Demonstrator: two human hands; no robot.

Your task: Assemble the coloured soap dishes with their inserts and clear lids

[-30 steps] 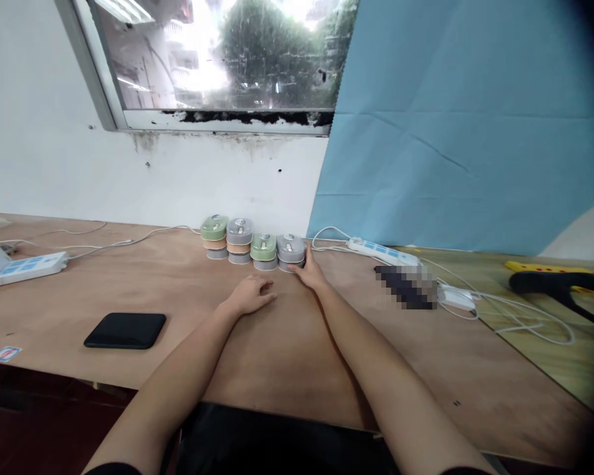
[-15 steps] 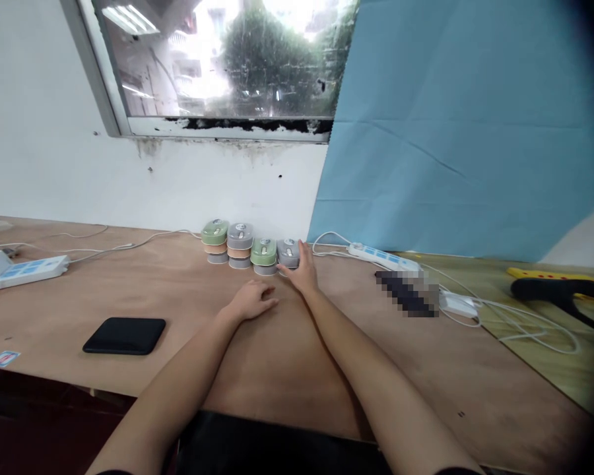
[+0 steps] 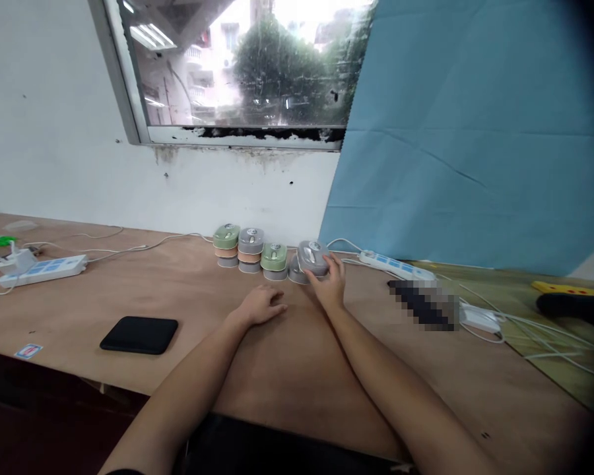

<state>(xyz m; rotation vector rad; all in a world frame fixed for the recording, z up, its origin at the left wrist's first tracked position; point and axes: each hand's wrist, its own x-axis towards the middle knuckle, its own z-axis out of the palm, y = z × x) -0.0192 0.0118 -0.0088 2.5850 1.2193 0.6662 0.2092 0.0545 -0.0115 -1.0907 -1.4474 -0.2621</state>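
Small stacked computer mice stand in a row by the wall: a green-topped stack (image 3: 226, 244), a grey-topped stack (image 3: 250, 249) and a green mouse (image 3: 274, 260) on a grey one. My right hand (image 3: 330, 285) grips a grey mouse (image 3: 313, 258), lifted and shifted right off the grey mouse (image 3: 295, 272) that lay under it. My left hand (image 3: 262, 305) rests palm down on the wooden table (image 3: 178, 303), fingers loosely spread, holding nothing, just in front of the row.
A black pad (image 3: 139, 334) lies at the left front. One white power strip (image 3: 43, 271) with cables sits far left, another (image 3: 396, 266) to the right beside a blurred dark object (image 3: 423, 305). White cables (image 3: 525, 333) run over a green mat at the right.
My right hand closed on the top grey mouse of the rightmost stack and pulled it up and to the right. The left hand stayed put; the view shifted slightly.
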